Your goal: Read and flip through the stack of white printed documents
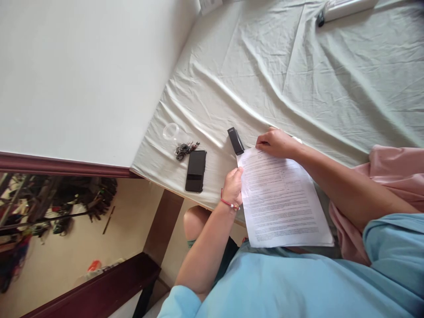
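Note:
A stack of printed paper sheets (pixel 281 198) lies tilted across my lap and the bed edge. My left hand (pixel 233 185) grips its left edge, thumb on top. At the top edge, my right hand (pixel 276 142) has its fingers curled and pressed to the paper; whether it pinches a sheet I cannot make out. Just beyond the upper left corner sits a black stapler (pixel 236 140), its near end touching or overlapping that corner. A small white object (pixel 297 140) shows partly behind my right wrist.
Left of the paper lie a black phone (pixel 195 171), a tangle of dark earphones or cords (pixel 185 150) and a clear plastic lid or cup (pixel 171 131). A pale sheet (pixel 331 79) covers the bed. Pink cloth (pixel 394 172) lies at right. A white box (pixel 347 9) stands far off.

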Action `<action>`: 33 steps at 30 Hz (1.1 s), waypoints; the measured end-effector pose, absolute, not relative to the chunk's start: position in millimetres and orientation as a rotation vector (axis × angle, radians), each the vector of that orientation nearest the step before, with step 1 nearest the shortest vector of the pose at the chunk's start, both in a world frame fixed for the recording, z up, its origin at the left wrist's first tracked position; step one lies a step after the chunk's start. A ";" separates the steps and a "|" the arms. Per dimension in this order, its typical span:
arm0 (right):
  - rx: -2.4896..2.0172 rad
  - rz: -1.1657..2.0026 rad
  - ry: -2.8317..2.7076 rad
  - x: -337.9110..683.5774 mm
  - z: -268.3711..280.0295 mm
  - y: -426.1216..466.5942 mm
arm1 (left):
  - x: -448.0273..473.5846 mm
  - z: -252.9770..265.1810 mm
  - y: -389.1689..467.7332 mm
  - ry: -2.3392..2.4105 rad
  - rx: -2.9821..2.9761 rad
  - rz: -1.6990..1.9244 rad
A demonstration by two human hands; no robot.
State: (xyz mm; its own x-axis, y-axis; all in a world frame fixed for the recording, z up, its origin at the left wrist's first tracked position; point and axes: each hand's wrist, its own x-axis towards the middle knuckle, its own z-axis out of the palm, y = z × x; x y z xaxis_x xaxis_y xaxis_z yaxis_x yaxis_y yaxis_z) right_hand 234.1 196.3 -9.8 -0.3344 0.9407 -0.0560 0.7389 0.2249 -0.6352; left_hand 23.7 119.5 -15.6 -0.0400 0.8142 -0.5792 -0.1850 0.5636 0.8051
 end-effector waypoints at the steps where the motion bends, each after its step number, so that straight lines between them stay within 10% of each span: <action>1: -1.548 0.811 -2.153 234.4 -12.2 196.7 | 22.8 -16.7 120.5 1.385 0.604 0.875; 33: -1.274 0.240 -2.448 192.0 -1.2 158.6 | 33.7 -23.8 119.7 1.445 0.670 0.912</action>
